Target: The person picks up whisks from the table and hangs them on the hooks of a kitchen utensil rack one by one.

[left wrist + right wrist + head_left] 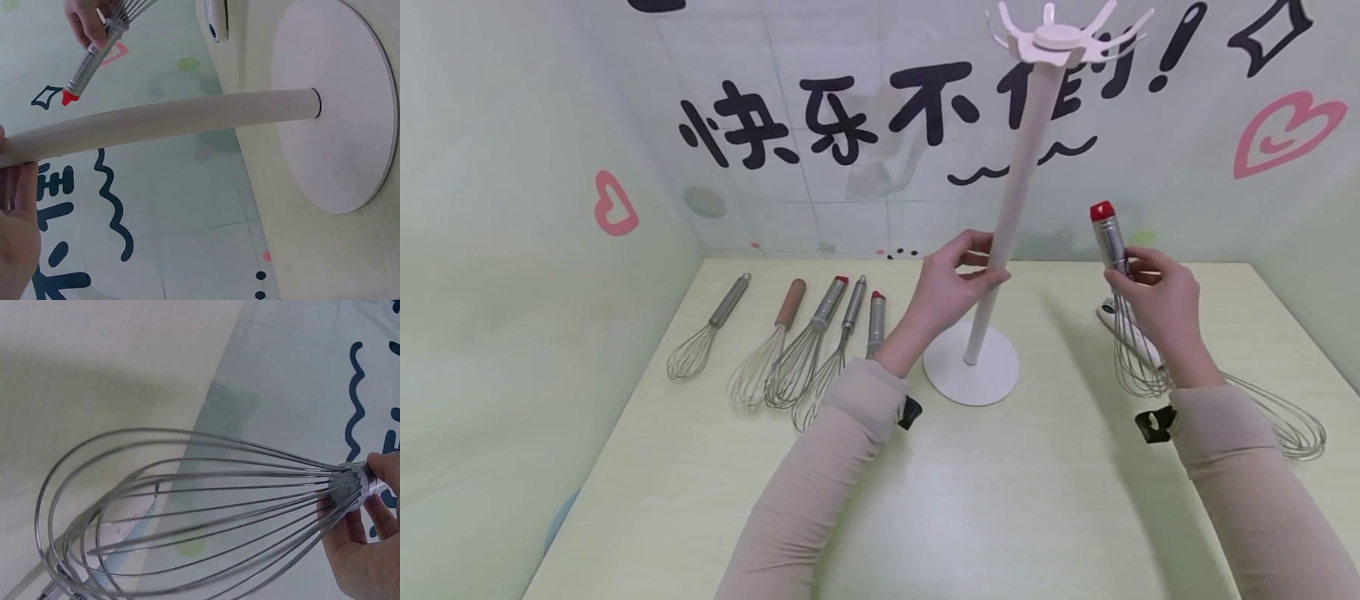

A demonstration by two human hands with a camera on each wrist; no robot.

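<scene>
My left hand (pixel 955 279) grips the pale pole (pixel 1026 150) of an upright stand about midway up, thumb on the near side. The stand has a round white base (pixel 951 379) on the table and a ring of upturned hooks (pixel 1060 37) on top. To the right of the pole, my right hand (pixel 1161 304) pinches a wire whisk (pixel 1108 237) where its metal handle meets the wires. Its red-tipped end points up and its wire loops (pixel 250 475) hang down. In the left wrist view the red tip shows beyond the pole.
On the left of the table (pixel 970 500) lie several whisks, among them a grey-handled one (pixel 730 300), a brown-handled one (pixel 790 304) and a red-tipped one (pixel 877 321) partly behind my left arm. Another whisk (pixel 1292 425) with a white handle lies under my right wrist. Walls enclose the table's back and sides.
</scene>
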